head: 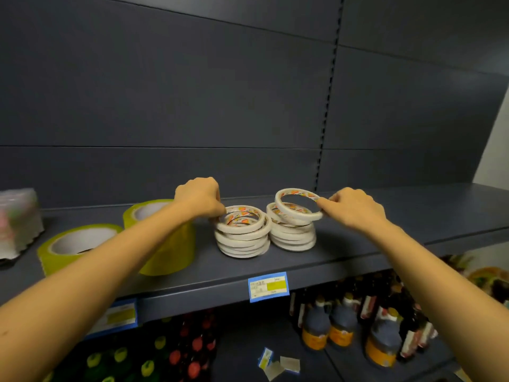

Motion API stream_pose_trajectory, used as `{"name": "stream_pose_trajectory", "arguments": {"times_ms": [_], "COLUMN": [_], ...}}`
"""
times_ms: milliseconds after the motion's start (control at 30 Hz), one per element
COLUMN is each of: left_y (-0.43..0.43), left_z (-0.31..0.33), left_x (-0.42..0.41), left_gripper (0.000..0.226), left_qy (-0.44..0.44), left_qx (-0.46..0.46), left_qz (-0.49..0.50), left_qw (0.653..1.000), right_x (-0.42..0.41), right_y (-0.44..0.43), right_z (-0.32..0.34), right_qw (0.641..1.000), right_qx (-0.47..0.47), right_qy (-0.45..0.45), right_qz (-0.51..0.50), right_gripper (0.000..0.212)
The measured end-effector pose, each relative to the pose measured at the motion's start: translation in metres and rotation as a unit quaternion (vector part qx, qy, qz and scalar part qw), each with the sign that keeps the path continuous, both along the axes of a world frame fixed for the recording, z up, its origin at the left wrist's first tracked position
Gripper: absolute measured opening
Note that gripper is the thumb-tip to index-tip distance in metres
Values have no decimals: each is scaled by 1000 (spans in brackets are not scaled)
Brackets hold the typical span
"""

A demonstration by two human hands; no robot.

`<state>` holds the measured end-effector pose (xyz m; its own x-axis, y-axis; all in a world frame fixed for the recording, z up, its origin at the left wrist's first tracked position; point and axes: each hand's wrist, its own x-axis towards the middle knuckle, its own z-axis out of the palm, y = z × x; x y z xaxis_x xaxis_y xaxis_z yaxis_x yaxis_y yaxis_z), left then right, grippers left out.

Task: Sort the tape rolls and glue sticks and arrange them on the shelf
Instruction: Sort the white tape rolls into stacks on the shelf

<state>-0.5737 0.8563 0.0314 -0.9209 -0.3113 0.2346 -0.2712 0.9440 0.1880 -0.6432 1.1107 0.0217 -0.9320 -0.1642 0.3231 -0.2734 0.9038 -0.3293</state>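
As the right hand (pixel 355 209) pinches 1 thin white tape roll (pixel 298 204), tilted atop the right stack (pixel 293 235), the left hand (pixel 198 198) grips the top of the left stack (pixel 242 238), midway along the shelf (pixel 385 244). Both uneven stacks, set just beside each other, could topple toward the front edge if nudged. Bare shelf lies open rightward; 2 yellow tape rolls (pixel 80 244) crowd the left.

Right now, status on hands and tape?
Hands: left hand grips left tape stack; right hand pinches tilted top roll over right stack. Nothing blocking.
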Motion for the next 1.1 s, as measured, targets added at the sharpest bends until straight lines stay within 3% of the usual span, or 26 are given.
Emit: {"name": "stream_pose_trajectory", "arguments": {"times_ms": [200, 433, 600, 833, 967, 1033, 1100], "left_y": [1, -2, 7, 21, 29, 30, 28], "left_z": [-1, 4, 0, -8, -5, -2, 0], "left_x": [-12, -21, -23, -15, -6, 6, 24], "left_gripper": [17, 37, 38, 25, 32, 31, 29], "left_qy": [-30, -45, -51, -2, 20, 64, 103], "left_qx": [-85, -69, -88, -123, -117, -123, -130], "left_qz": [-10, -8, 24, 97, 129, 143, 159], "left_qw": [996, 997, 995, 988, 984, 980, 973], "right_x": [-33, -61, -74, -78, -68, -61, -50], "right_y": [-12, -17, -20, -22, -23, -29, -41], "right_z": [-1, -1, 0, 5, 12, 19, 27], "right_qw": [995, 981, 967, 958, 953, 948, 943], "right_qx": [56, 136, 176, 223, 259, 233, 151], "right_qy": [-60, -106, -116, -66, 51, 136, 188], "right_qz": [50, 93, 142, 168, 152, 168, 228], "right_gripper": [50, 46, 43, 41, 53, 51, 39]}}
